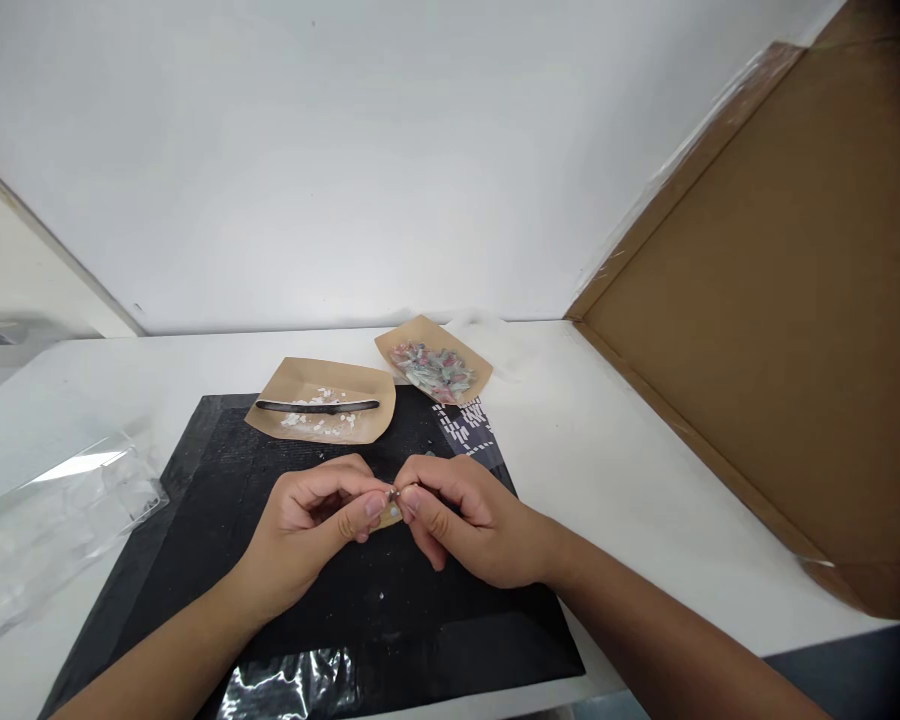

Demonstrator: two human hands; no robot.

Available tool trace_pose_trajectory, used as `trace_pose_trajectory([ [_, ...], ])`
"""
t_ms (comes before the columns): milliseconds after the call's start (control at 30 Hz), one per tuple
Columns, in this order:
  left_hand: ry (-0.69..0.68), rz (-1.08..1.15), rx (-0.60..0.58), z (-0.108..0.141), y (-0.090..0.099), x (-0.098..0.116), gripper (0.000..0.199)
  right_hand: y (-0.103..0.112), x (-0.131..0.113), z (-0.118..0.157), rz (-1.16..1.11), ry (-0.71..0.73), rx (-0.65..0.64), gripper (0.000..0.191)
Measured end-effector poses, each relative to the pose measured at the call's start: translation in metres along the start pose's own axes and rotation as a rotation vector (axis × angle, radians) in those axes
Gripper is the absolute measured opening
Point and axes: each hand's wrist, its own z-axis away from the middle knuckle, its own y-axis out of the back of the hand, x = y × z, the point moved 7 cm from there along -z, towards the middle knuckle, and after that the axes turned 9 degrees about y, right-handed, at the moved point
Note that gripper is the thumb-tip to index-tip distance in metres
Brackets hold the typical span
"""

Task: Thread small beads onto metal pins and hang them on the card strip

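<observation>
Over the middle of a black mat [330, 610], my left hand [330, 510] and my right hand [457, 510] meet at the fingertips. Both pinch a tiny dark item [393, 494] between them, too small to name. A small yellowish piece [386, 518] with a pale round spot shows just below the fingertips, partly hidden by them. Behind my left hand, a brown paper tray [270, 385] holds small white bits and a long black tool [316, 407] lying across it. A second paper tray [422, 330] holds many small clear, red and green packets.
A clear plastic box [82, 490] of transparent pieces stands at the left. A large cardboard sheet [765, 300] rises on the right. Patterned strips [469, 432] lie at the mat's back right corner. A white wall [345, 170] borders the white table [645, 520].
</observation>
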Motion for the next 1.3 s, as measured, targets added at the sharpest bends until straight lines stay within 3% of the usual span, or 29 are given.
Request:
trace_pose_trajectory([
  [200,0.038,0.035,-0.039,0.0,0.0,-0.003,0.014,-0.001,0.006,-0.002,-0.093,-0.024,-0.048,0.035],
  [500,0.021,-0.106,0.0,-0.003,-0.004,0.013,0.017,-0.002,0.008,-0.005,-0.012,-0.009,-0.117,0.039],
  [933,-0.009,-0.245,0.029,0.0,-0.005,0.011,0.024,-0.003,0.008,-0.003,0.286,0.077,-0.18,0.04],
  [1067,-0.011,-0.275,0.011,0.0,-0.006,0.011,0.025,-0.002,0.003,-0.004,0.349,0.173,-0.169,0.036],
  [1200,-0.124,-0.458,0.129,-0.004,0.006,0.018,0.021,0.0,-0.002,-0.006,0.368,0.229,-0.11,0.022],
  [1300,-0.34,-0.773,0.292,-0.007,0.02,0.029,0.01,0.006,0.001,-0.006,0.356,0.184,-0.009,0.023],
])
